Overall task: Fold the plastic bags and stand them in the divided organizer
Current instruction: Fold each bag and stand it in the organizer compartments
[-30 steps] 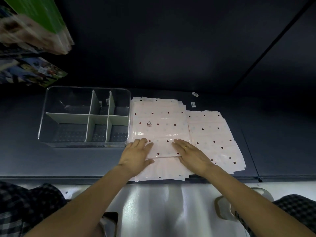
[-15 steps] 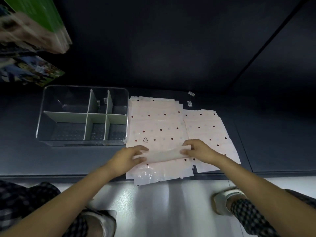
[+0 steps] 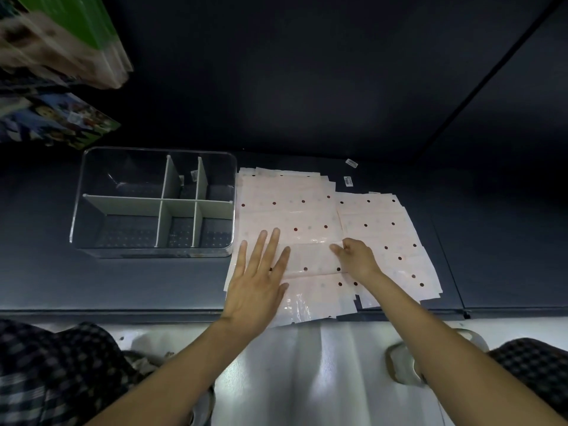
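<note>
Starting at the fingers: the left hand (image 3: 257, 284) lies flat with its fingers (image 3: 270, 245) straight and fanned apart, palm down on the left end of a folded bag (image 3: 310, 261), pressing it onto the pile. The right hand (image 3: 356, 259) has its fingers (image 3: 338, 249) curled in and pinching the right end of that same folded strip, around the top fold line. The strip runs sideways between both hands and sits on top of a stack of bags (image 3: 285, 207), pale pink with dark red dots, lying flat. A second stack (image 3: 387, 235) lies just to the right, overlapping the first one's edge a bit. Both piles reach the front edge of the dark shelf (image 3: 123, 281), and the near corners hang slightly over it. The organizer (image 3: 153, 201), a clear box with white dividers, sits just left of the bags, its right wall nearly touching the pile's left edge; can't see any bags in its compartments. Behind the bags there's open dark surface, with two small labels (image 3: 350, 172) near the back. Right of the second stack the shelf is bare up to a seam. Top left there are some blurry colourful packages (image 3: 58, 41) hanging in view.
</note>
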Motion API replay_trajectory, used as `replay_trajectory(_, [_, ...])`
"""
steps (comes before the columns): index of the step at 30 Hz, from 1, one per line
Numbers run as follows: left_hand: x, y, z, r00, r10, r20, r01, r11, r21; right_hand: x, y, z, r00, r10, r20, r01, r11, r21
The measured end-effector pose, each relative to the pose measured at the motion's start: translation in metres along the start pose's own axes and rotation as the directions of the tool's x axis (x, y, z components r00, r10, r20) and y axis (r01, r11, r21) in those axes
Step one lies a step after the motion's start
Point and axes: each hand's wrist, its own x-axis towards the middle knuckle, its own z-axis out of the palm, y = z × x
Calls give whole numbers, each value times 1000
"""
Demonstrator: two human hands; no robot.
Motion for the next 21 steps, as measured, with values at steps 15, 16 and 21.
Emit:
replay_trajectory(15, [6, -13, 53, 921, 87, 380, -95, 995, 3, 10, 3, 9, 998, 48, -50, -44, 996, 81])
replay_trajectory(16, [5, -13, 54, 923, 85, 376, -96, 995, 10, 8, 1, 10, 996, 68, -61, -63, 995, 79])
replay_trajectory(21, [2, -11, 55, 930, 61, 363, -68, 998, 8, -25, -14, 21, 891, 15, -454, 122, 955, 271])
